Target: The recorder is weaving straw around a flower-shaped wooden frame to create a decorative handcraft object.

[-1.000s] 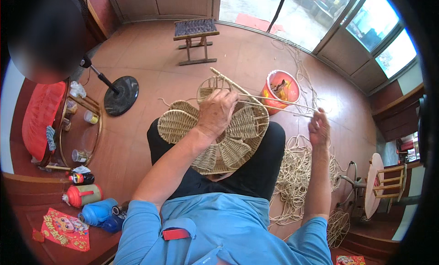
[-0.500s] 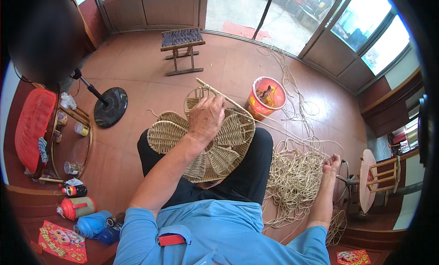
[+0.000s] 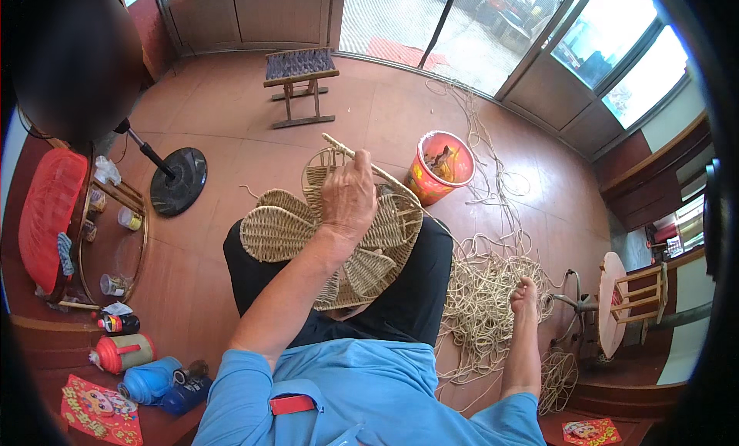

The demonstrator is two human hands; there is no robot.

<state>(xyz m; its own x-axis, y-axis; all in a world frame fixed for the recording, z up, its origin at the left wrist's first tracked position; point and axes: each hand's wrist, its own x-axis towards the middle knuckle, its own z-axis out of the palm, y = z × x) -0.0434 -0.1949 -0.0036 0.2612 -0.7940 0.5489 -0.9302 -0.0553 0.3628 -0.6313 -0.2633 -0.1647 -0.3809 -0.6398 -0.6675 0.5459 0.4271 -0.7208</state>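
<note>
A woven straw-cord piece with several petal-shaped panels rests on my lap. My left hand is closed on its upper part, by the cord-wrapped rim whose end sticks out past my fingers. Part of the weave is hidden under this hand and forearm. Off to the right, my right hand is raised above a loose heap of straw cord. Its fingers are closed and seem to pinch the cord, though the strand is hard to follow against the heap.
Just beyond my knees stands a red bucket. A folding stool is farther off, near the glass doors. To the left are a fan base and a rack with a red basin; bottles stand nearby. At right is a round-topped stool.
My right hand has come inward to the left and slightly nearer to me. The cord stretched between the woven piece and that hand now hangs slacker. My left hand keeps its grip.
</note>
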